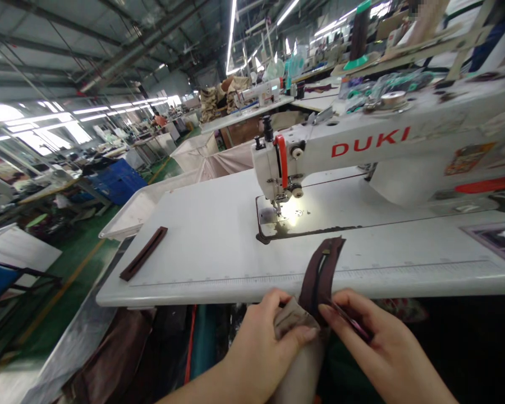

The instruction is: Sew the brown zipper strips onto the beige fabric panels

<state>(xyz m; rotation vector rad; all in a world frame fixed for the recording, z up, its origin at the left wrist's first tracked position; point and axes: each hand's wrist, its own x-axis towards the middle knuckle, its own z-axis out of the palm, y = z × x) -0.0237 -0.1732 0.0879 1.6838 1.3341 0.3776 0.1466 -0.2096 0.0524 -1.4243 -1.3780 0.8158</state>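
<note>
My left hand (273, 342) is closed on a piece of light grey-beige fabric (294, 317), with the thumb on top and the rest hanging below. Pinched in my right hand (366, 331) is a dark brown zipper strip (322, 275); its far end reaches over the table's front edge. Something thin and pinkish, perhaps scissors or a snip, shows partly under the right fingers. The two pieces meet between my hands. Beyond them stands a white sewing machine (345, 151) with its lamp lit at the needle. Another dark brown strip (143, 253) with a slit lies on the left of the table.
The white table (206, 224) has a printed ruler along its front edge. White fabric-lined bins (130, 210) stand behind its left side. Brown cloth (109, 353) hangs below at the left. A blue crate (118, 180) is across the aisle. Thread and tools lie atop the machine.
</note>
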